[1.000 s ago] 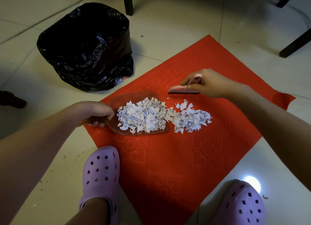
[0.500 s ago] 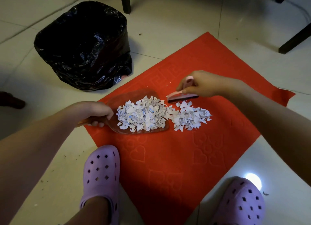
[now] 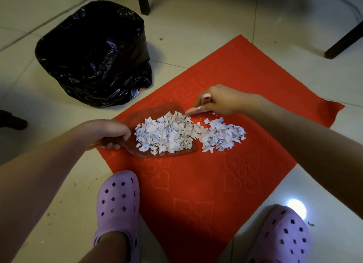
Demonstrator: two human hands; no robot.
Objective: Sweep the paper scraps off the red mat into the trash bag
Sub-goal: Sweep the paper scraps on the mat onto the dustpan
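Note:
A red mat lies on the tiled floor. A heap of white paper scraps sits on it; most lie in a clear dustpan, the rest on the mat to its right. My left hand grips the dustpan's handle at the mat's left edge. My right hand grips a small pink brush, whose head rests on the mat just behind the heap, by the dustpan's far corner. A black trash bag stands open on the floor behind and to the left.
My two feet in purple clogs stand at the mat's near corners. Dark furniture legs stand at the back. A dark object lies at the left edge. Small crumbs dot the floor.
My right hand has moved the brush down and left toward the dustpan's far corner. The heap's upper scraps have shifted slightly toward the dustpan. My left hand holds the dustpan still.

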